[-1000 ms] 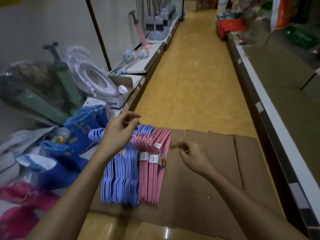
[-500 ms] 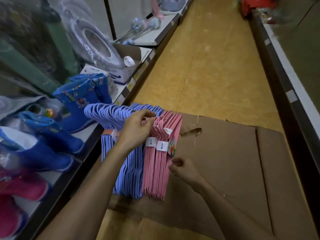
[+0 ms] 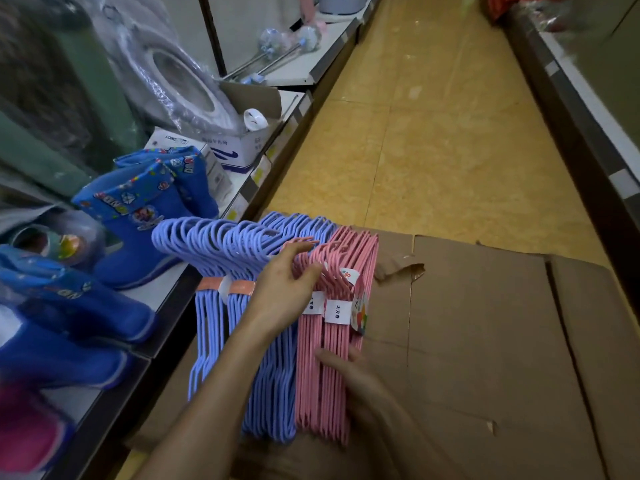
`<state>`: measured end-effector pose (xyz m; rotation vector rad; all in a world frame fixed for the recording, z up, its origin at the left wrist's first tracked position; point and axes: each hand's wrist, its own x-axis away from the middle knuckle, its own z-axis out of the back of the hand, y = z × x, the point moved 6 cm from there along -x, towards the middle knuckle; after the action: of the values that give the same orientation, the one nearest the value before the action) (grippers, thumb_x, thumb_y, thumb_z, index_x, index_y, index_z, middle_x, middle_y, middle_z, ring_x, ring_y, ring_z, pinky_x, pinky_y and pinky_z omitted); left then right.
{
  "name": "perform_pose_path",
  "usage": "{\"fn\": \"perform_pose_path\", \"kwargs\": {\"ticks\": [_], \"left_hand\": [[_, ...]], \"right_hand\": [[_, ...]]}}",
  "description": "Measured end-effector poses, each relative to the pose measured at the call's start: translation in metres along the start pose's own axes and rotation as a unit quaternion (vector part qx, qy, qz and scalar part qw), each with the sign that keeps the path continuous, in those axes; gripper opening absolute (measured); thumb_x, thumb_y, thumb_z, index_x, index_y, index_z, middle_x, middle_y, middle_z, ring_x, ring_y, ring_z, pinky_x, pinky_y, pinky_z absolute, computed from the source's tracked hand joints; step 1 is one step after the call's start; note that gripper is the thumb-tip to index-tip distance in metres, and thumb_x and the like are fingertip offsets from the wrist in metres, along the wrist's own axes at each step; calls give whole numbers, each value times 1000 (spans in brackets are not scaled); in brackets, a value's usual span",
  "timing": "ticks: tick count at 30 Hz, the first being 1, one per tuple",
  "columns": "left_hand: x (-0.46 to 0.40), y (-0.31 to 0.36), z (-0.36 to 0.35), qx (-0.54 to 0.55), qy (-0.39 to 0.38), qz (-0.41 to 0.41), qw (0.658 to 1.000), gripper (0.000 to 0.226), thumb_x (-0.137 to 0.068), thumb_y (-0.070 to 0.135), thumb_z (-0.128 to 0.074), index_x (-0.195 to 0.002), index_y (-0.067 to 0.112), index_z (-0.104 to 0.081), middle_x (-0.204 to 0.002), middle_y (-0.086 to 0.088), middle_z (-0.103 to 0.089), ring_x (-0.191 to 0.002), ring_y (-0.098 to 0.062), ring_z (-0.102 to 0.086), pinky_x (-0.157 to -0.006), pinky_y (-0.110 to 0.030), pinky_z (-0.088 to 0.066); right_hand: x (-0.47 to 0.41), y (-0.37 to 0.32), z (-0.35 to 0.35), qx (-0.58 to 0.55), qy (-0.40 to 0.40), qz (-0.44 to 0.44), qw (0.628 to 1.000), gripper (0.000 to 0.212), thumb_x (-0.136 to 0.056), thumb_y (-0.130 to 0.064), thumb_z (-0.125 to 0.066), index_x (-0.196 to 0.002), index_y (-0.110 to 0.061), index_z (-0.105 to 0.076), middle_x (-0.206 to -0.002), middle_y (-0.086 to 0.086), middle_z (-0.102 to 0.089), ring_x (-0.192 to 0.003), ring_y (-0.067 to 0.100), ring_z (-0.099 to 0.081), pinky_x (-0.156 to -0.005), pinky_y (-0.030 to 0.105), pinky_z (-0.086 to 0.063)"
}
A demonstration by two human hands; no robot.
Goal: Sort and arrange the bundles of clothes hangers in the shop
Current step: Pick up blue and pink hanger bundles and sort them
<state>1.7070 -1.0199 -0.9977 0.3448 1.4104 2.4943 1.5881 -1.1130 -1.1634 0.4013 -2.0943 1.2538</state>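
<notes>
Two pink hanger bundles [image 3: 311, 375] with white labels lie side by side on a flat cardboard box [image 3: 485, 341]. Several purple hanger bundles [image 3: 273, 393] lie to their left, and the leftmost ones [image 3: 207, 323] overhang the box toward the shelf. My left hand [image 3: 287, 289] grips the hook ends of the pink bundles, fingers curled over them and thumb against them. My right hand [image 3: 346, 368] rests its fingers across the lower part of the pink bundles from the right; its thumb is hidden.
Blue children's rain boots [image 3: 138, 209] and a white carton [image 3: 239, 150] stand on the low left shelf [image 3: 166, 299]. Plastic-wrapped toilet seats [image 3: 173, 71] lean behind them. The yellow aisle floor [image 3: 433, 133] runs ahead, and a dark shelf edge [image 3: 588, 140] borders it on the right.
The view came closer and tilted down. My left hand settled on the pink hooks. My right hand opened from a loose fist and moved onto the lower part of the pink bundles.
</notes>
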Motion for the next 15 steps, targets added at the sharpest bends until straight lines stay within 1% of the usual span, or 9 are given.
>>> {"fn": "perform_pose_path", "kwargs": {"ticks": [2,3,4,6,8,9,11,13,15], "left_hand": [[-1,-1,-2,-10,1,-7,1000,40,-98,32,-58,-137,29,-53,-134,14,-52,-109,7,-50,-93,-24,-43],[-1,-2,-1,-13,7,-6,1000,39,-97,32,-58,-136,29,-54,-139,12,-50,-121,-2,-48,-98,-28,-41],[-1,-2,0,-13,13,-6,1000,38,-97,32,-59,-135,29,-55,-141,11,-49,-126,-6,-46,-100,-29,-40],[-2,-3,1,-16,23,-18,999,36,-96,32,-61,-132,33,-56,-140,10,-49,-128,-8,-44,-101,-29,-39],[-3,-1,-2,-47,27,-48,997,34,-93,34,-63,-127,36,-58,-141,8,-46,-135,-13,-39,-109,-35,-36],[-3,-1,-7,-64,23,-62,996,34,-92,35,-65,-126,37,-58,-143,6,-44,-139,-16,-35,-113,-39,-33],[-2,1,-21,-84,-2,-76,994,42,-89,43,-67,-129,37,-57,-149,5,-38,-144,-17,-29,-116,-42,-30],[0,5,-39,-100,-34,-94,990,57,-83,58,-62,-135,37,-53,-153,6,-34,-145,-17,-27,-116,-41,-29],[3,12,-58,-130,-64,-116,983,68,-79,67,-56,-140,38,-49,-155,7,-32,-144,-17,-27,-116,-39,-28]], "right_hand": [[-1,1,-2,-7,-5,-2,1000,38,-80,-14,-78,-116,-13,-66,-102,9,-76,-95,27,-74,-85,45,-58],[-1,1,-1,-7,-3,-2,1000,38,-79,-14,-79,-115,-13,-66,-102,9,-76,-95,27,-74,-86,45,-58],[0,0,1,-2,-1,1,1000,39,-78,-14,-80,-114,-13,-66,-102,9,-76,-95,27,-74,-86,46,-58],[3,-4,8,12,5,8,1000,45,-74,-18,-82,-115,-15,-66,-102,8,-76,-96,26,-73,-84,44,-58],[10,-8,21,28,11,12,999,50,-71,-21,-83,-118,-17,-65,-102,6,-76,-94,25,-74,-77,39,-58],[15,-9,28,34,12,12,999,49,-72,-21,-83,-118,-17,-65,-102,6,-77,-94,24,-74,-74,36,-58],[25,-13,45,47,12,9,999,45,-75,-20,-82,-117,-17,-66,-101,6,-77,-94,25,-73,-71,33,-58],[35,-16,64,63,8,4,998,45,-75,-23,-85,-115,-17,-67,-103,8,-76,-98,28,-72,-75,36,-59],[44,-17,83,83,4,-1,997,55,-68,-27,-86,-118,-14,-67,-108,11,-75,-103,32,-70,-85,41,-59]]}}
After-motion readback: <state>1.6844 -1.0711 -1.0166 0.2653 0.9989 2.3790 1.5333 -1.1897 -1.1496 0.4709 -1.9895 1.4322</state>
